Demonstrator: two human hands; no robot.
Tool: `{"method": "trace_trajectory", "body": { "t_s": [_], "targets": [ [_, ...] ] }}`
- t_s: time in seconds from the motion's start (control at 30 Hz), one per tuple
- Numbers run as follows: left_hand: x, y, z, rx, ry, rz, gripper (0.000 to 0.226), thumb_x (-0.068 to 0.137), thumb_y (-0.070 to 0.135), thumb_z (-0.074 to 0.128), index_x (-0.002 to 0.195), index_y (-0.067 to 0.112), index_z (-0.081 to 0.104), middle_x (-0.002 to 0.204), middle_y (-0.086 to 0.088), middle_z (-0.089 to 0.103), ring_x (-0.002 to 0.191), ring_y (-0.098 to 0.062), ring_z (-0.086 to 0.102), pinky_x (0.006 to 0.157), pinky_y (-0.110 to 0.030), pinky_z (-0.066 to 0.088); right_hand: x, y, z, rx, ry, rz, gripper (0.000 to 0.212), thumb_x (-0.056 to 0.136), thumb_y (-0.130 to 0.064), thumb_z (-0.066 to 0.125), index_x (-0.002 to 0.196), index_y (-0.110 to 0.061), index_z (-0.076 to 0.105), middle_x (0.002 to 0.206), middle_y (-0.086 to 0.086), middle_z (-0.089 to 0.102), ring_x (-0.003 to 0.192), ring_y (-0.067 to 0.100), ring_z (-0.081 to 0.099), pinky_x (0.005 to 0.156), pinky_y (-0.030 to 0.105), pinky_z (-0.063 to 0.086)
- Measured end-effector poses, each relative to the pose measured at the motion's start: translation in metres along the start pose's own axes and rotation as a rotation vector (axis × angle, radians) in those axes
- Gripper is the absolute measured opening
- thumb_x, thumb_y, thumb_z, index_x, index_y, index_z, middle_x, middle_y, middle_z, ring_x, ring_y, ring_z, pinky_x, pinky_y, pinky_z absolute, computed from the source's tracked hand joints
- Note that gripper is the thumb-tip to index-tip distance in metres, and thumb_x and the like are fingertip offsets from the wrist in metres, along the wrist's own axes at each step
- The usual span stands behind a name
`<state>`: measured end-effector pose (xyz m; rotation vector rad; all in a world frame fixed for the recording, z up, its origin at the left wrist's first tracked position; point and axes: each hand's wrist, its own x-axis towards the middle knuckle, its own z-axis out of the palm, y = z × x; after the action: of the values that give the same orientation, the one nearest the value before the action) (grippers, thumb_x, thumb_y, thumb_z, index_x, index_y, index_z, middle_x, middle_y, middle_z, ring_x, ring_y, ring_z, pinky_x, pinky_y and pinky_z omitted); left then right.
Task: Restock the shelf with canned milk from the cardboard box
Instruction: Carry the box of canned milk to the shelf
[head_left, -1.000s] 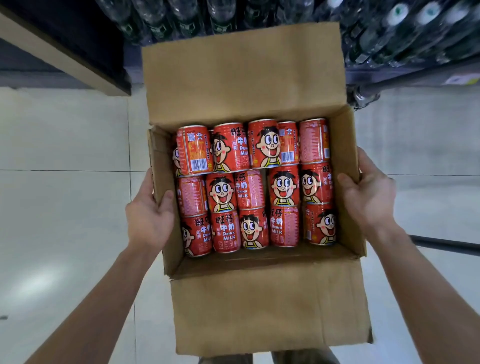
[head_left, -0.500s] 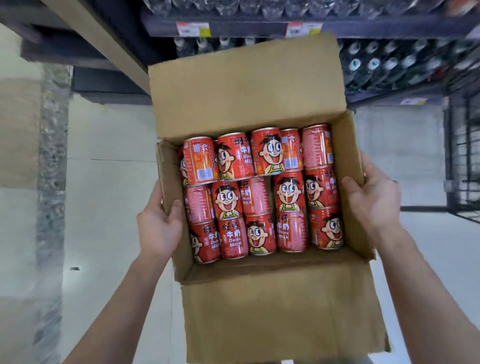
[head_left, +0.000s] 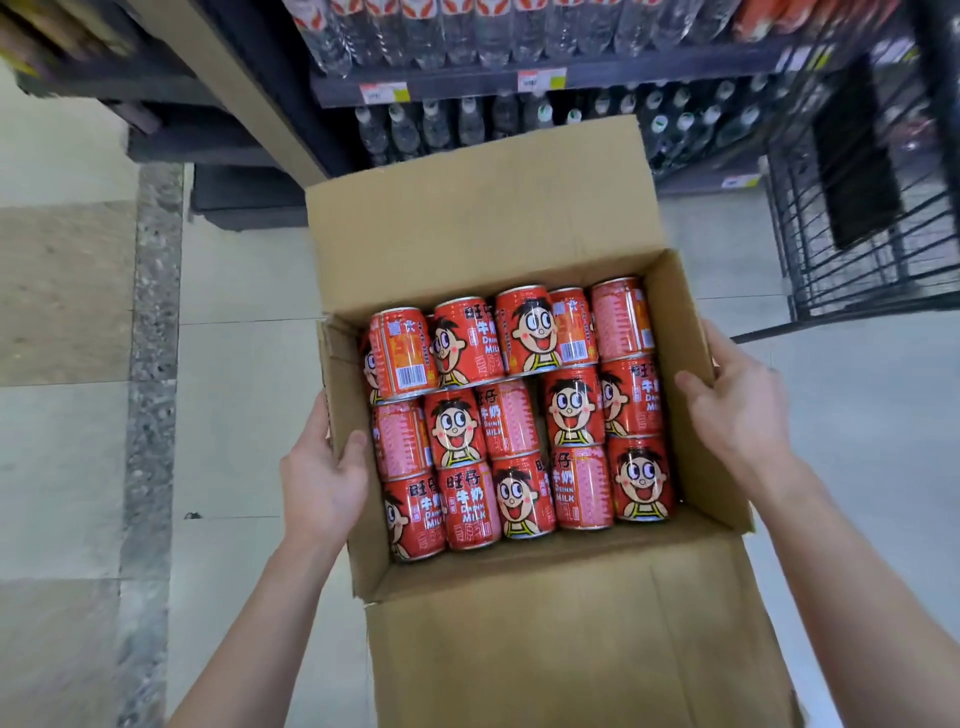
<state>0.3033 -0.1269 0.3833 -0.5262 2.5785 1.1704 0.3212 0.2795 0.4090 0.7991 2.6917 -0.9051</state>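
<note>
I hold an open brown cardboard box (head_left: 483, 223) in front of me, above the floor, its far and near flaps spread out. Inside lie several red milk cans (head_left: 519, 415) with a cartoon face, packed in three rows on their sides. My left hand (head_left: 322, 483) grips the box's left wall, thumb hooked over the rim. My right hand (head_left: 737, 405) clasps the right wall, thumb inside against the cans. A dark shelf (head_left: 545, 83) with price tags stands just beyond the box.
Clear plastic bottles (head_left: 467, 124) fill the shelf's rows ahead. A black wire rack (head_left: 862, 228) stands at the right. A tan board and dark shelving (head_left: 228, 130) lie at the upper left. Pale tile floor (head_left: 78, 415) with a speckled strip spreads to the left.
The view has tilted up and the box has come closer to the shelf: more rows of bottles and the wire rack show. Both hands keep the same grip.
</note>
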Motion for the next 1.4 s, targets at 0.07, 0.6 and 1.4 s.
{"method": "trace_trajectory", "body": {
  "t_s": [0.07, 0.6, 1.4],
  "targets": [
    [-0.033, -0.001, 0.002, -0.017, 0.016, -0.038, 0.063, 0.1, 0.009, 0.062, 0.157, 0.024, 0.043, 0.136, 0.007, 0.066, 0.13, -0.007, 0.06, 0.115, -0.03, 0.042, -0.015, 0.012, -0.01, -0.022, -0.009, -0.027, 0.061, 0.09, -0.015, 0.064, 0.145, -0.038, 0.049, 0.086, 0.01, 0.073, 0.085, 0.034, 0.066, 0.072, 0.026, 0.044],
    [-0.27, 0.021, 0.058, -0.04, 0.144, -0.137, 0.061, 0.1, 0.007, 0.063, 0.156, 0.025, 0.046, 0.138, 0.004, 0.067, 0.128, -0.013, 0.062, 0.11, -0.021, 0.041, -0.122, 0.116, -0.12, -0.063, -0.077, -0.201, 0.062, 0.088, -0.012, 0.062, 0.141, -0.041, 0.052, 0.091, 0.01, 0.076, 0.088, 0.037, 0.068, 0.079, 0.039, 0.055],
    [-0.432, 0.172, 0.143, 0.142, 0.104, 0.013, 0.058, 0.096, 0.015, 0.067, 0.149, 0.033, 0.051, 0.079, -0.013, 0.076, 0.077, -0.031, 0.071, 0.077, -0.035, 0.057, -0.198, 0.308, -0.301, 0.053, 0.057, -0.124, 0.062, 0.082, -0.012, 0.063, 0.13, -0.05, 0.059, 0.062, 0.0, 0.069, 0.062, 0.022, 0.065, 0.062, 0.03, 0.05]
  ]
}}
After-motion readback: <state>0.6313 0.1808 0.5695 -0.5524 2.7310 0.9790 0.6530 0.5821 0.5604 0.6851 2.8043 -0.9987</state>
